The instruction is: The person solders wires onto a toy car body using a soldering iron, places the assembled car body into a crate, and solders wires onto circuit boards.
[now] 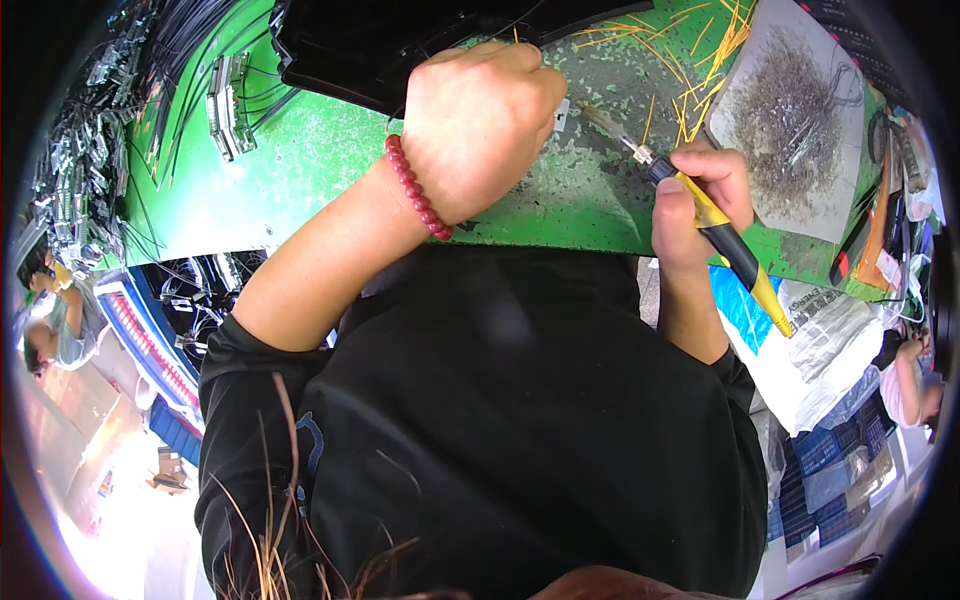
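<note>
My left hand (pixel 485 120) is closed over the green worktop (pixel 560 215), knuckles up, with a red bead bracelet (pixel 410 185) at the wrist. A small white piece (pixel 562 114) shows just past its fingers; whether they grip it is hidden. In my right hand (pixel 705 200) is a soldering iron (pixel 742 258) with a yellow and black handle. Its metal tip points up and left toward that white piece, and I see a gap between them.
Yellow wires (pixel 700 95) lie scattered beside a pale sheet (pixel 840 205) covered in dark residue. A black object (pixel 340 60) stands behind my left hand. Black cables (pixel 195 50) and piled metal connectors (pixel 90 150) fill the left. Other people sit at both sides.
</note>
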A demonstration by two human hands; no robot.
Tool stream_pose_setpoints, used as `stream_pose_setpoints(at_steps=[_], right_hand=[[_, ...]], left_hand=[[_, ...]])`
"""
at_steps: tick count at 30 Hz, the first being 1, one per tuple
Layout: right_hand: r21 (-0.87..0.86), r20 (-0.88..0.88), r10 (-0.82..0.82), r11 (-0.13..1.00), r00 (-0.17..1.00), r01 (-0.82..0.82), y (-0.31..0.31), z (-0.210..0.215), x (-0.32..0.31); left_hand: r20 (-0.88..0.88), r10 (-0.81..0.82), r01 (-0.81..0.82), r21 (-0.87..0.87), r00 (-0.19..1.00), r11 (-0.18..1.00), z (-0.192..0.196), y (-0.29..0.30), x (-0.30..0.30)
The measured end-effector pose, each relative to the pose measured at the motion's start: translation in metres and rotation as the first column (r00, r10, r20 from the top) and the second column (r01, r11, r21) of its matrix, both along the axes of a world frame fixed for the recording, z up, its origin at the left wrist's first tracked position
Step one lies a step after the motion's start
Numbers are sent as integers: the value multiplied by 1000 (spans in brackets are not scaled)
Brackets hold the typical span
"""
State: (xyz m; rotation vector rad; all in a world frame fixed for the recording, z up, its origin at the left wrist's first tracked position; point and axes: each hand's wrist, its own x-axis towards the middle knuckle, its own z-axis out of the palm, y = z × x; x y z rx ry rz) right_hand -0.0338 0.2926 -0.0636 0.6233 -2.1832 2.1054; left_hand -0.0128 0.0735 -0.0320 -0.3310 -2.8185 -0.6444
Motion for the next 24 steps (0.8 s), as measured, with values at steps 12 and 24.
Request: stream_pose_setpoints(at_steps=[12, 24], right_hand=[[53, 13, 64, 997, 998, -65, -1, 3, -2], [68, -74, 69, 996, 995, -64, -2, 0, -1]], left_hand=[[139, -55, 73, -132, 989, 989, 9, 0, -6], [152, -45, 67, -140, 987, 988, 10, 0, -6]])
